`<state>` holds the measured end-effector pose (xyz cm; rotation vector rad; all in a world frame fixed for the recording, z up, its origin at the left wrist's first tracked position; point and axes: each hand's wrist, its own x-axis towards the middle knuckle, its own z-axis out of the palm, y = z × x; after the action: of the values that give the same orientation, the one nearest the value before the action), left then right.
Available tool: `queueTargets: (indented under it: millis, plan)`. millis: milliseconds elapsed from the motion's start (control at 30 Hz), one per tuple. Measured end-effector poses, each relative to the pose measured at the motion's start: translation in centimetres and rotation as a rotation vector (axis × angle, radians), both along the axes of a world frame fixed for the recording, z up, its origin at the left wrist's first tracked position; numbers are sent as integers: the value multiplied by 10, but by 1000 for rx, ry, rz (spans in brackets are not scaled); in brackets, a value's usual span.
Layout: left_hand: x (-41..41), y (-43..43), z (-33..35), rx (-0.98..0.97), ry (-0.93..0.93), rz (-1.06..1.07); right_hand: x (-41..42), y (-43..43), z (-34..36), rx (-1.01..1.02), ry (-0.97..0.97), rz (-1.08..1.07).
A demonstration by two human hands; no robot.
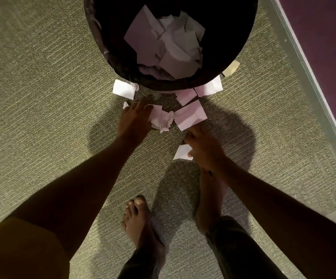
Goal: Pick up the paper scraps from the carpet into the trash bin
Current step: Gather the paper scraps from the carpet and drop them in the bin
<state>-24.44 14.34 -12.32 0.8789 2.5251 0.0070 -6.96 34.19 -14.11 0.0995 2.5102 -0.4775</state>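
A round black trash bin (102, 43) stands at the top of the view, lined with a dark bag and holding several white paper scraps (167, 43). More white scraps lie on the green carpet (42, 117) just in front of it: a flat one at the left (123, 90), a crumpled one (162, 119), flat ones at the middle (190, 116) and right (209, 87). My left hand (132, 121) lies flat on the carpet, fingers spread, touching the crumpled scrap. My right hand (205, 150) pinches a small white scrap (182, 152).
A yellowish scrap (231, 68) lies by the bin's right side. My two bare feet (141, 224) stand below the hands. A pale baseboard strip (312, 77) and a purple wall run along the right edge.
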Motion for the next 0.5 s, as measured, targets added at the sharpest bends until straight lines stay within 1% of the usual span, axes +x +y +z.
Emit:
queueTargets:
  millis: [67,200,300,367,500]
  plan:
    - [-2,-3,-2,9,24,-18,5,-5,-4,34,23,-9]
    - [-6,-8,-4,47,9,-3,11,-8,-11,8,55,-47]
    - [-12,-3,-2,56,26,12,16,-10,-14,43,76,-41]
    - [-19,3,-1,66,41,8,20,-13,-17,33,97,-66]
    - [-30,14,1,70,17,19,27,-18,-21,46,124,-86]
